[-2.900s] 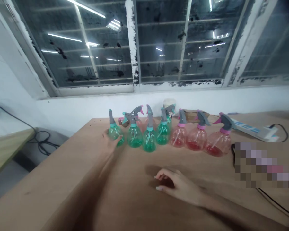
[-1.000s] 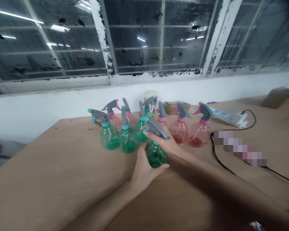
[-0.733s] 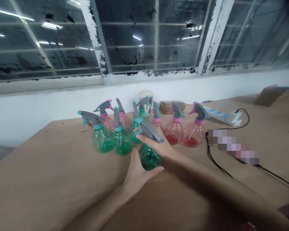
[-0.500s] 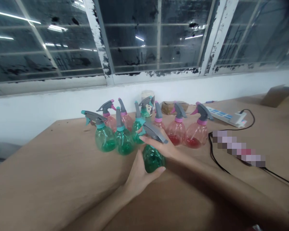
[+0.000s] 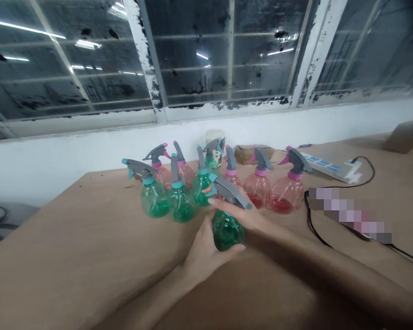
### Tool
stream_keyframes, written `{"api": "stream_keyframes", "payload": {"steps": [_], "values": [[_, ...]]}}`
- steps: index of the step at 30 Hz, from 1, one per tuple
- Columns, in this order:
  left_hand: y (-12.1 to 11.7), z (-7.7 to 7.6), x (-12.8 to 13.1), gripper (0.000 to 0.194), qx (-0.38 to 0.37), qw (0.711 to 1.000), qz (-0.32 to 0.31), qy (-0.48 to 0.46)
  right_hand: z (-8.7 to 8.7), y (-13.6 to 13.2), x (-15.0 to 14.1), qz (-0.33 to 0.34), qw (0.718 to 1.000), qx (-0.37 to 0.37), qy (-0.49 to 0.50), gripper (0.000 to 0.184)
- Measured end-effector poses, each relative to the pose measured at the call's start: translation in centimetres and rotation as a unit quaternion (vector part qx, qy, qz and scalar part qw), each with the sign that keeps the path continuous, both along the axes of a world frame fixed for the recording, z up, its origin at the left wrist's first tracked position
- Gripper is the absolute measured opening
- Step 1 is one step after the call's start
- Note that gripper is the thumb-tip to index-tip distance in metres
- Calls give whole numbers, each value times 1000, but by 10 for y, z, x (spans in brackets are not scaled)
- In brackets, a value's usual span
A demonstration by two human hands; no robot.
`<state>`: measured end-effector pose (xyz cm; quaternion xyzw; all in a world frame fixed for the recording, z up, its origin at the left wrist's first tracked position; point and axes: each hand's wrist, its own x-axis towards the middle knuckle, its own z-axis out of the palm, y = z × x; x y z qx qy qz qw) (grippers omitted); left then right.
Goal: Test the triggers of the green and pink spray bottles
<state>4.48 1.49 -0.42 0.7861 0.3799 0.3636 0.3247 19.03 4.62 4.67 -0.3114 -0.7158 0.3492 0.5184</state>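
Note:
Between my two hands is a green spray bottle with a grey and teal trigger head, its nozzle pointing away to the left. My left hand is wrapped round the lower body, thumb along the near side. My right hand grips the neck and trigger, fingers curled at the front under the head. Just beyond stand several other spray bottles: green ones with teal collars, such as the green bottle, and pink ones with magenta collars, such as the pink bottle. Red or green liquid shows in the bottoms of some.
Behind the bottles are a white tub and a brown package by the wall. To the right lie a white power strip, a black cable and a blurred-out object. A cardboard box sits far right on the wooden table.
The view has shifted slightly, so everything appears a little further right. Both hands keep their hold on the green spray bottle, with almost no change in pose.

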Motion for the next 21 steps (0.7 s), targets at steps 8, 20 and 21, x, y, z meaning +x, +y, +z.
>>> {"api": "stream_keyframes", "payload": {"steps": [8,20,21], "values": [[0,-2,0,85,16,1000,-5,2,5,-3,0,3,1000,7,-6,20],[-1,-1,-1,83,5,1000,-21,21,3,-6,-1,-68,996,38,-38,20],[-1,-1,-1,83,6,1000,-20,21,3,-5,-1,-62,997,37,-37,17]]}}
